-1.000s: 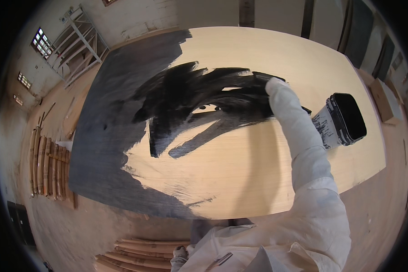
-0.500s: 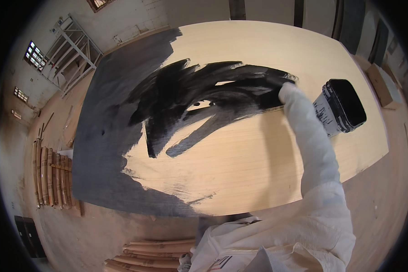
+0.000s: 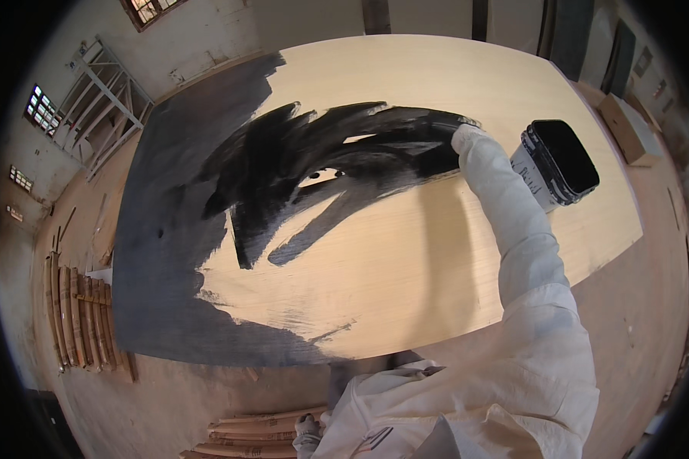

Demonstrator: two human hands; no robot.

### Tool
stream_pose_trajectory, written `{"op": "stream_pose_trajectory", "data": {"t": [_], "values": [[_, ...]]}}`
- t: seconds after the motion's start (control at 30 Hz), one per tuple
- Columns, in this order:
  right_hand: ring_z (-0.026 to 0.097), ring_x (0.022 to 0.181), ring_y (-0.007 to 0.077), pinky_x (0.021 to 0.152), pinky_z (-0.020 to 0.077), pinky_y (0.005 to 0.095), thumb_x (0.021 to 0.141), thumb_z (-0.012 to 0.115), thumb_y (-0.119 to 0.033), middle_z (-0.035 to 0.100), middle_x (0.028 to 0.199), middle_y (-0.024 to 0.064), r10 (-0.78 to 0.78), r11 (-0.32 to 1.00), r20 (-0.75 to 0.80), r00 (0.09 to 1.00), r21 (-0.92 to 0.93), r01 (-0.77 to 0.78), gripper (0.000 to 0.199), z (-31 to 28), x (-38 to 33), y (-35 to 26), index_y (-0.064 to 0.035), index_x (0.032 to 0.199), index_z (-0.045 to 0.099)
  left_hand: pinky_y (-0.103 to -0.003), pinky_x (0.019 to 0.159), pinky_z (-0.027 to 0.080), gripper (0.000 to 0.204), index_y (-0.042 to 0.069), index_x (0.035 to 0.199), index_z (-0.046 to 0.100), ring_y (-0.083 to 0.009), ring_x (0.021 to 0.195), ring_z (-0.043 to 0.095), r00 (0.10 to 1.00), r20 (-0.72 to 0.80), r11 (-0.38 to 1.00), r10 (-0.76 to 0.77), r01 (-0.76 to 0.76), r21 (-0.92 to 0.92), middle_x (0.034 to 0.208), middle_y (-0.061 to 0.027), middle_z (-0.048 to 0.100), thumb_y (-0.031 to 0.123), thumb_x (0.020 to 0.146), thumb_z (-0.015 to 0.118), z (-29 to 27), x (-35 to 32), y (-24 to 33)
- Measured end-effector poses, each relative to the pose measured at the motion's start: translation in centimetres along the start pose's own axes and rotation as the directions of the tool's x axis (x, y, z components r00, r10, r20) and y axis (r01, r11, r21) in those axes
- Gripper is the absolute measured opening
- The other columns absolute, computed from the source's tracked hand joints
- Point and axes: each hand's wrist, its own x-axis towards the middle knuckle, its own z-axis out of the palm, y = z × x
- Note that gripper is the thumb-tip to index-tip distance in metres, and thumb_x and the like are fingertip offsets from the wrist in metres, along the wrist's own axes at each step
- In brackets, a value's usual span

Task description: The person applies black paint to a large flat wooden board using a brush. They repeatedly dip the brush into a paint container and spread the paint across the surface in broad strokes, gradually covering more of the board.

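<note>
A large pale wood-grained panel (image 3: 360,291) lies before me, its left part coated dark grey. Glossy black paint (image 3: 283,153) sweeps in broad arcs across its middle. My right arm, in a white sleeve, stretches over the panel. My right hand (image 3: 469,138), pale-covered, is closed at the right end of the black strokes; whatever it grips is hidden behind it. Right of that hand, a white bucket (image 3: 534,177) with a black-smeared rim stands on the panel, dark inside. My left hand (image 3: 307,430), in a greyish glove, hangs low beside my body; its fingers are too small to read.
Brown wrapped lengths (image 3: 84,314) lean in a stack off the panel's left edge, with more brown lengths (image 3: 245,436) on the floor below. A grey metal frame (image 3: 107,99) stands at the far left wall. A cardboard box (image 3: 628,130) rests beyond the right edge.
The whole view has shifted, so the panel and bucket appear farther left and slightly higher. My right hand remains at the strokes' right end, less blurred now. More of my left hand shows.
</note>
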Motion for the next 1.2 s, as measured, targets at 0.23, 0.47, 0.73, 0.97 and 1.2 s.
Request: {"op": "stream_pose_trajectory", "data": {"t": [0.23, 0.47, 0.73, 0.97, 1.2], "values": [[0.059, 0.14, 0.033, 0.118, 0.0454, 0.0463, 0.103, 0.041, -0.019, 0.062, 0.151, 0.0164, -0.013, 0.999, -0.037, 0.999, 0.042, 0.014, 0.049, -0.2, -5.4, -3.2, -0.0118, 0.149, 0.059, -0.041, 0.058, 0.057, 0.02, -0.001, 0.108, 0.074, -0.0242, 0.072, 0.069, 0.993, 0.041, 0.922, 0.114, -0.121, 0.368, 0.088, -0.0123, 0.072, 0.009, 0.095, 0.063, -1.9, -0.4, -4.3], [0.065, 0.134, 0.0343, 0.112, 0.0515, 0.0453, 0.106, 0.048, -0.021, 0.068, 0.142, 0.0178, 0.172, 0.982, -0.087, 0.981, 0.096, -0.164, 0.04, 0.9, -3.4, 4.0, -0.008, 0.133, 0.073, -0.041, 0.06, 0.058, 0.019, -0.001, 0.107, 0.075, -0.025, 0.074, 0.071, 0.998, 0.031, 0.953, 0.053, -0.059, 0.298, 0.089, -0.0125, 0.073, 0.009, 0.095, 0.064, -1.8, -0.9, -3.4], [0.069, 0.127, 0.0341, 0.109, 0.0539, 0.0444, 0.105, 0.048, -0.02, 0.072, 0.134, 0.018, 0.133, 0.988, -0.06, 0.989, 0.084, -0.128, 0.039, 0.0, -1.7, 5.3, -0.0074, 0.135, 0.07, -0.041, 0.062, 0.058, 0.018, -0.001, 0.106, 0.075, -0.0258, 0.077, 0.072, 0.999, -0.053, 0.993, 0.002, 0.004, 0.116, 0.091, -0.0127, 0.074, 0.01, 0.096, 0.064, -2.0, -3.1, -2.2], [0.065, 0.133, 0.033, 0.113, 0.0504, 0.0435, 0.106, 0.043, -0.018, 0.068, 0.141, 0.0184, -0.029, 0.998, -0.106, 0.994, 0.06, 0.035, 0.043, -3.5, 3.7, -6.2, -0.008, 0.143, 0.064, -0.042, 0.066, 0.058, 0.017, 0.0, 0.103, 0.076, -0.0264, 0.079, 0.072, 0.995, -0.016, 0.988, 0.095, -0.092, 0.126, 0.088, -0.012, 0.074, 0.011, 0.096, 0.065, -1.3, -4.2, -1.4], [0.063, 0.135, 0.0346, 0.113, 0.0505, 0.0461, 0.104, 0.042, -0.018, 0.065, 0.145, 0.0181, -0.478, 0.878, 0.01, 0.878, -0.023, 0.478, 0.047, -1.8, -9.0, -14.6, -0.012, 0.147, 0.061, -0.04, 0.084, 0.061, 0.029, 0.002, 0.115, 0.079, -0.0276, 0.092, 0.076, 0.992, -0.079, 0.995, -0.098, 0.1, 0.027, 0.104, -0.0153, 0.08, 0.017, 0.091, 0.074, -2.4, -5.4, -3.0]]}}
